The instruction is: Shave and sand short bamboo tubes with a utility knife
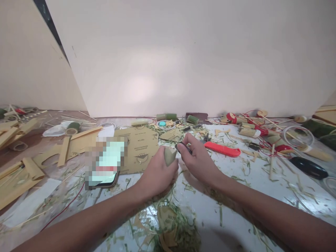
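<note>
My left hand (157,173) is closed around a short pale-green bamboo piece (170,156), one end of it facing up. Close beside it on the right, my right hand (197,155) pinches a small dark object (186,148) between thumb and fingers, its tip near the bamboo's top edge. What kind of object it is cannot be made out. Just beyond my right hand lies a red utility knife (222,149). A brown sandpaper sheet (139,148) lies flat to the left of my left hand.
A phone (107,162) lies left of the sandpaper. Green shavings and a sandpaper scrap (168,218) are strewn on the white surface. Bamboo pieces with red string (258,130) and a black oval object (309,168) are at right. Wood strips (34,168) lie left; a white panel (194,59) stands behind.
</note>
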`<state>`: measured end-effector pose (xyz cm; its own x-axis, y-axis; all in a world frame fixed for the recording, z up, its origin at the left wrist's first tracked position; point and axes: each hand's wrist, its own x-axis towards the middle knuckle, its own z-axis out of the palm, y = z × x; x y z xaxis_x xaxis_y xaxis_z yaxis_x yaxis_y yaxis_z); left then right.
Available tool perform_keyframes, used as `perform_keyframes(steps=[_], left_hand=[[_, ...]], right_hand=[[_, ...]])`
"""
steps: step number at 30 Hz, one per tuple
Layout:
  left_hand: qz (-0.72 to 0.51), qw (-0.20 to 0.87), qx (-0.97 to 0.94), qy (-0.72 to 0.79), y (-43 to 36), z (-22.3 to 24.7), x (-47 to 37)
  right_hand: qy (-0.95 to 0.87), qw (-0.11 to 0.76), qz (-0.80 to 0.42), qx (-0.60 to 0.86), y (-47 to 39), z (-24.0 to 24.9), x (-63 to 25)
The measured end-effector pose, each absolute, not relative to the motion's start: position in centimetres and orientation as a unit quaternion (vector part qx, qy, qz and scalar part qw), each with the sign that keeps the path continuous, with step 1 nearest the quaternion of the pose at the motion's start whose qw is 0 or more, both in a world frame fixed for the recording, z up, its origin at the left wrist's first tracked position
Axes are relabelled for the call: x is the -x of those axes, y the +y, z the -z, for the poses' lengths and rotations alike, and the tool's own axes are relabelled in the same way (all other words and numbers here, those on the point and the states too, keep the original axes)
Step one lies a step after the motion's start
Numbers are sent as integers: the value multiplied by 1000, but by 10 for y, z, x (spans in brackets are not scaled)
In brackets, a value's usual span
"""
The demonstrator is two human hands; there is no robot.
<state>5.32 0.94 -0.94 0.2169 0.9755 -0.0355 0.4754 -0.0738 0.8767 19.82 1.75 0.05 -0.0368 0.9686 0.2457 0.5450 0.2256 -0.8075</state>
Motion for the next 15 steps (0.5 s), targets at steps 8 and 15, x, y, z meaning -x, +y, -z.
perform_keyframes(steps=[8, 15], left_hand=[[-305, 452, -642, 538, 12, 12, -53], [-303, 412, -671, 538, 11, 11, -54]], right_hand=[[-693, 375, -283, 547, 16, -6, -195], [-688, 386, -278, 548, 16, -5, -193]])
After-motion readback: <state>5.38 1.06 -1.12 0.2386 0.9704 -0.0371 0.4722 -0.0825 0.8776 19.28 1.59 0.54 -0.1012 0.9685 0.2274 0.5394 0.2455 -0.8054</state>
